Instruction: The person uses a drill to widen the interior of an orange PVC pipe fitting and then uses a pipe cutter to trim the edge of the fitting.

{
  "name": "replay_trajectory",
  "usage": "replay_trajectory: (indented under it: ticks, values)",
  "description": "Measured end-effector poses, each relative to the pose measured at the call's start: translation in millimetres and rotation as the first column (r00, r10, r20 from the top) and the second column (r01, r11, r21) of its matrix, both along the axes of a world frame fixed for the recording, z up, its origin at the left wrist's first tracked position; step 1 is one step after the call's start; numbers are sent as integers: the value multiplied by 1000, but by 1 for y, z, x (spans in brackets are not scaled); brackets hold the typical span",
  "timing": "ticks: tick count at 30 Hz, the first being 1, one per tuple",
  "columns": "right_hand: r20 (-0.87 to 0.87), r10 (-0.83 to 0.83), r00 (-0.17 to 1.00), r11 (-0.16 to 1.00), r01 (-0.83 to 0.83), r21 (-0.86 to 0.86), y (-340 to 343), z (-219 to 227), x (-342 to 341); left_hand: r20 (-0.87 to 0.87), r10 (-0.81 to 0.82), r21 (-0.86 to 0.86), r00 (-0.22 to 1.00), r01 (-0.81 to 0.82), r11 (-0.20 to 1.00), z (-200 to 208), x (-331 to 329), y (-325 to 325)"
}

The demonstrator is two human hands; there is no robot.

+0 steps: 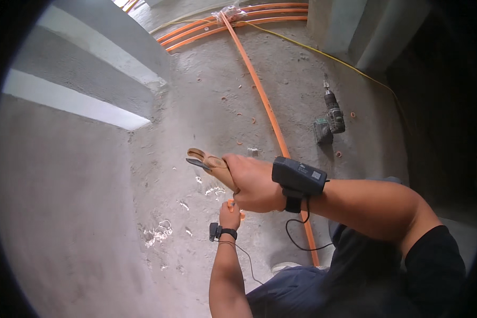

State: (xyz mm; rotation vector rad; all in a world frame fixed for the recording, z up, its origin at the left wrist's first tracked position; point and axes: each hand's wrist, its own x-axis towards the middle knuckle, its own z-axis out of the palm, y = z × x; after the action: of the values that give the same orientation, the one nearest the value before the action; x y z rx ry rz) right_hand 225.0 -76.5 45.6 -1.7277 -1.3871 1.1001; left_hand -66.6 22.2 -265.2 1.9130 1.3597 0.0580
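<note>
My right hand point(257, 183) is wrapped round a gold-tan pipe cutter point(215, 165). Its curved jaw and dark blade point to the left, slightly apart, with nothing visible between them. Lower down, my left hand point(229, 218) is closed on a small orange pipe piece point(231, 204), mostly covered by the fingers, so its full shape is hidden. A long orange pipe point(265, 103) lies on the floor and passes beneath my right wrist.
A cordless drill point(331, 119) lies on the concrete floor to the right. Several orange offcut rings point(353, 114) and white scraps point(160, 233) are scattered about. More orange pipes point(196, 33) and a yellow cable point(312, 49) lie at the back, between concrete walls point(53, 132).
</note>
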Motion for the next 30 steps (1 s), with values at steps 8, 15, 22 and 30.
replay_trajectory:
  ticks: [8, 15, 22, 30]
  values:
    - [-41, 64, 997, 988, -58, 143, -7, -6, 18, 523, 173, -280, 834, -24, 960, 237, 72, -5]
    - [21, 170, 985, 919, -167, 358, -11, 27, -10, 921, 186, -137, 342, -161, 977, 350, 64, -63]
    - [81, 266, 960, 902, -278, 330, -23, 36, -34, 915, 298, -225, 271, -269, 936, 350, 66, -80]
    - [205, 276, 939, 903, -326, 280, -39, 45, -52, 926, 261, -94, 274, -502, 860, 348, 77, -84]
